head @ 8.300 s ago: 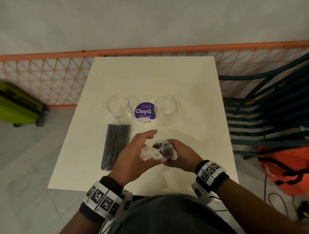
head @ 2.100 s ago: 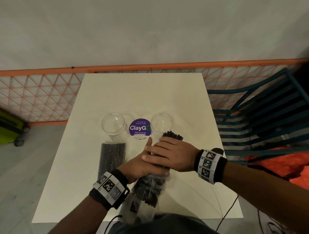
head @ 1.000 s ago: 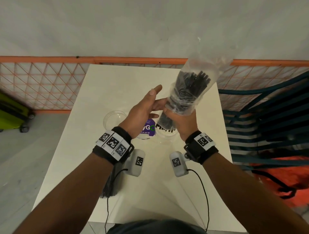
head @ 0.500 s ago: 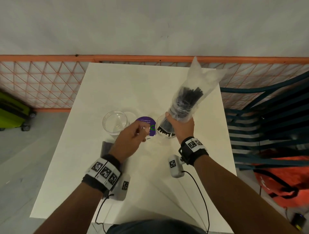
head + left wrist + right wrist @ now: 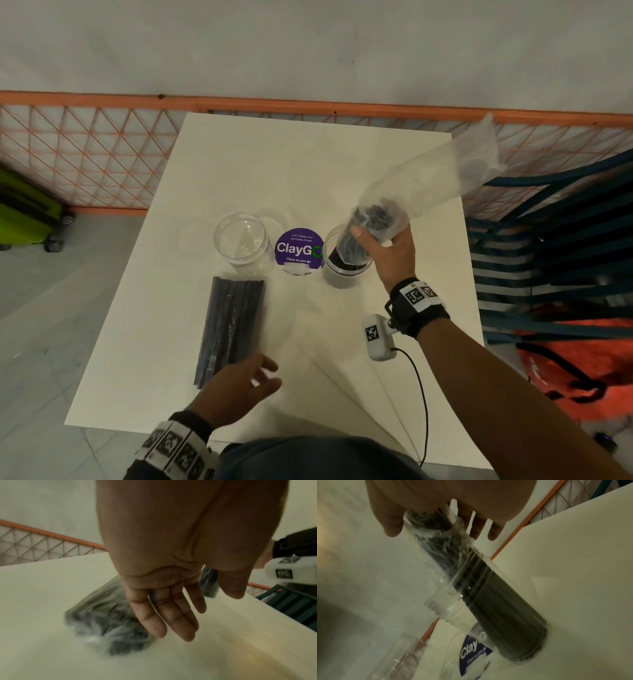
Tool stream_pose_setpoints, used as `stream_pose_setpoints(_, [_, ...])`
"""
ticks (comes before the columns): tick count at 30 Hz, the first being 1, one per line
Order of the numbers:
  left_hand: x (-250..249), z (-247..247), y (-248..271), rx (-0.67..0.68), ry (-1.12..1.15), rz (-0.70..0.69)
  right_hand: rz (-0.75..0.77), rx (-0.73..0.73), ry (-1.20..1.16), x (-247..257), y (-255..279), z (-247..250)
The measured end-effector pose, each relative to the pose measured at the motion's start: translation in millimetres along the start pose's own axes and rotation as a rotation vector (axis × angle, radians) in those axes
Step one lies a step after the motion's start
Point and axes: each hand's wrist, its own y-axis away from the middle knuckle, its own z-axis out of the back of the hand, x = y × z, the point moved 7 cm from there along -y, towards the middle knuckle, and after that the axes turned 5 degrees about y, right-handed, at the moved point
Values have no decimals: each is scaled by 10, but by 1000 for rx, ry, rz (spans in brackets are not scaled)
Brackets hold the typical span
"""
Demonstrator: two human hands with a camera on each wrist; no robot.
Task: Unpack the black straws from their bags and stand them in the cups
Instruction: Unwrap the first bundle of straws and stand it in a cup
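Two clear cups stand mid-table: the left cup (image 5: 241,244) is empty, and the right cup (image 5: 346,265) holds the lower ends of a bundle of black straws (image 5: 503,609). My right hand (image 5: 383,245) grips the top of that bundle through its clear bag (image 5: 435,181), which trails up and to the right, mostly pulled off. A second, sealed bag of black straws (image 5: 231,325) lies flat in front of the left cup. My left hand (image 5: 250,380) hovers open just above the table by that bag's near end (image 5: 109,627), holding nothing.
A purple round ClayGo sticker (image 5: 299,250) sits between the cups on the white table (image 5: 301,164). An orange mesh fence (image 5: 85,154) runs behind. A blue slatted chair (image 5: 555,257) stands right, a green suitcase (image 5: 24,216) left, an orange bag (image 5: 575,363) lower right.
My right hand lowered the straws deeper into the right cup and the bag slid upward off them. My left hand left the cups and drew back toward the sealed bag's near end.
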Motion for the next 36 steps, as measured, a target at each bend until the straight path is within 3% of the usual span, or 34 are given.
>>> stream_pose_setpoints(9, [140, -185, 302, -25, 83, 28, 204, -126, -29, 659, -77, 265])
stream_pose_setpoints(15, [143, -206, 329, -12, 78, 37, 210, -258, -353, 1093, -42, 634])
stream_pose_setpoints(19, [182, -207, 346, -8, 76, 50, 298, -363, -376, 1354, 66, 936])
stream_pose_setpoints(25, [238, -252, 408, 7, 48, 72, 332, -231, -301, 1352, 359, 1115])
stream_pose_setpoints(27, [259, -260, 434, 2, 39, 76, 222, -147, -251, 1073, 502, 1050])
stream_pose_setpoints(30, [282, -257, 477, -17, 54, 85, -112, -61, -74, 238, 804, 883])
stream_pose_setpoints(32, [305, -249, 504, -36, 73, 94, -322, -19, 152, -407, 1014, 785])
stream_pose_setpoints(36, [324, -227, 565, -59, 83, 94, -488, 280, 671, -1211, 1302, 469])
